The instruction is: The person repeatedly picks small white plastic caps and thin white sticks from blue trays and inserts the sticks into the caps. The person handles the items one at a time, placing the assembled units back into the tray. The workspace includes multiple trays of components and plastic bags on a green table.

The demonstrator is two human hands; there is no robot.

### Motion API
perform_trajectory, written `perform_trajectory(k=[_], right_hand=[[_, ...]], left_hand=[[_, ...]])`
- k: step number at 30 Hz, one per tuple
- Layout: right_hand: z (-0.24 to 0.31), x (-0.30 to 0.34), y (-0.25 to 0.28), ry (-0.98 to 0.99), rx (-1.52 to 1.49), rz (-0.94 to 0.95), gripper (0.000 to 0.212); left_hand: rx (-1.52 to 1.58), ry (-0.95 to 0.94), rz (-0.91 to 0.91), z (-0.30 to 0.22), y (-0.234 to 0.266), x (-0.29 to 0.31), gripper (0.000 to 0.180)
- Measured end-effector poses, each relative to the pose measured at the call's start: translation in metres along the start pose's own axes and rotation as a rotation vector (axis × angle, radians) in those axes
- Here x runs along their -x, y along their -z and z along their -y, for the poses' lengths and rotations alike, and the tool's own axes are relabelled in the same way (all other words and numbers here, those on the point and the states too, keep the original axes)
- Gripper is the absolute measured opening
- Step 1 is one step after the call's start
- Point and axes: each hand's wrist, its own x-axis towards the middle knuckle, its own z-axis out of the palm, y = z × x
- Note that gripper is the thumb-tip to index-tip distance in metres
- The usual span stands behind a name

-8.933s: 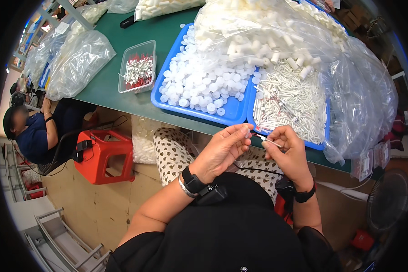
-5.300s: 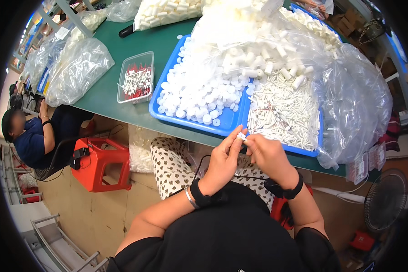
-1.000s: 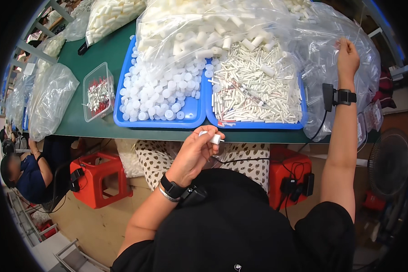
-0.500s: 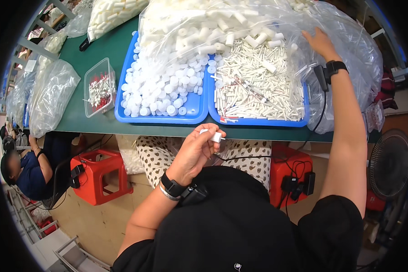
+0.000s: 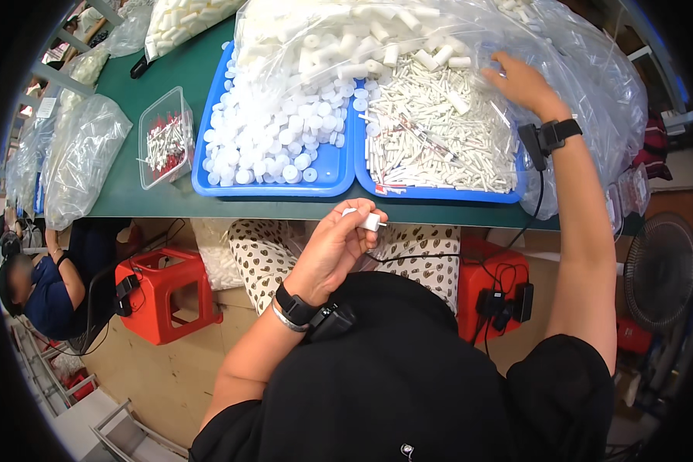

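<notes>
My left hand (image 5: 345,235) is closed in front of the table edge, pinching a small white cylinder (image 5: 372,222) with a thin pin sticking out of its right end. Part of the cylinder is hidden by my fingers. Above the right tray's far right side, my right hand (image 5: 522,83) is open, fingers apart, at the clear plastic bag (image 5: 585,92). Thick white hollow cylinders (image 5: 390,54) lie left of it, partly under the plastic. Thin white sticks (image 5: 439,146) fill the right blue tray (image 5: 446,195). Translucent white discs (image 5: 273,142) are heaped in the left blue tray (image 5: 335,173).
A clear box (image 5: 165,138) with red and white pieces stands on the green table (image 5: 131,196), left of the trays. Filled bags (image 5: 88,158) lie farther left, where another person (image 5: 50,281) sits. Red stools (image 5: 165,296) and a fan (image 5: 661,269) stand below. A cable hangs from my right wrist.
My right hand has moved left, toward the thick cylinders. My left hand has shifted slightly up and right, still pinching the white cylinder. The whole view has tilted a little.
</notes>
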Motion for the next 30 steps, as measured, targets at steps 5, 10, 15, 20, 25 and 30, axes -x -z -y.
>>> perform_trajectory(k=[5,10,15,20,25,30], right_hand=[[0.033,0.027,0.005,0.127,0.004,-0.043,0.048],[0.049,0.047,0.0,0.227,-0.088,-0.115,0.042],[0.049,0.049,0.013,0.273,-0.286,-0.152,0.036],[0.051,0.05,0.016,0.278,-0.392,-0.32,0.03],[0.129,0.108,0.048,0.332,-0.687,-0.213,0.025],[0.191,0.175,0.023,0.604,-0.723,-0.11,0.028]], left_hand=[[0.027,-0.015,0.015,0.003,0.004,0.003,0.014],[0.024,-0.027,0.017,0.001,0.005,0.007,0.015],[0.006,-0.053,0.041,-0.004,0.005,0.011,0.019],[0.029,-0.084,0.099,-0.017,-0.007,0.015,0.026],[-0.022,-0.184,0.075,-0.029,-0.008,0.024,0.03],[-0.043,-0.309,0.056,-0.027,-0.017,0.026,0.027]])
